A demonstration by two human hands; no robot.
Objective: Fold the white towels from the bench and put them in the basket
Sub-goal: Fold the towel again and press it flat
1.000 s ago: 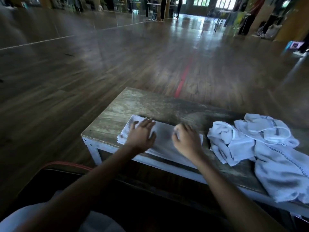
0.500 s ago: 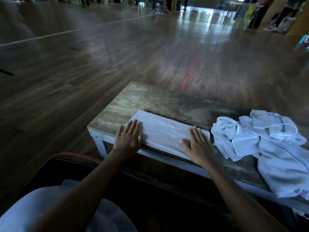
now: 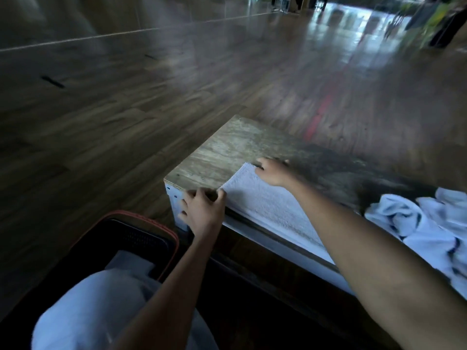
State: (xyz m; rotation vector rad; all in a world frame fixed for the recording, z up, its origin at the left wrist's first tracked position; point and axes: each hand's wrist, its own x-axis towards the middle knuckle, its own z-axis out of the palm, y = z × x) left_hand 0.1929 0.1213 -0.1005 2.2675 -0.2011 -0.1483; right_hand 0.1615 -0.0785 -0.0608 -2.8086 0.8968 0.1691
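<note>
A folded white towel (image 3: 265, 200) lies flat along the front edge of the wooden bench (image 3: 227, 152). My left hand (image 3: 203, 210) pinches its near left corner at the bench's edge. My right hand (image 3: 274, 170) reaches across and grips the towel's far left corner. A heap of unfolded white towels (image 3: 424, 223) lies on the bench at the right. The black basket (image 3: 141, 236) with a red rim stands on the floor at the lower left, a white towel inside it (image 3: 129, 261).
My knee in light cloth (image 3: 96, 309) fills the lower left, in front of the basket. Dark wooden floor (image 3: 126, 109) stretches beyond the bench, with a red line (image 3: 321, 114) running away from it.
Both hands slid from pressing flat on the towel to its left end and now grip its two left corners. The view has swung left and down.
</note>
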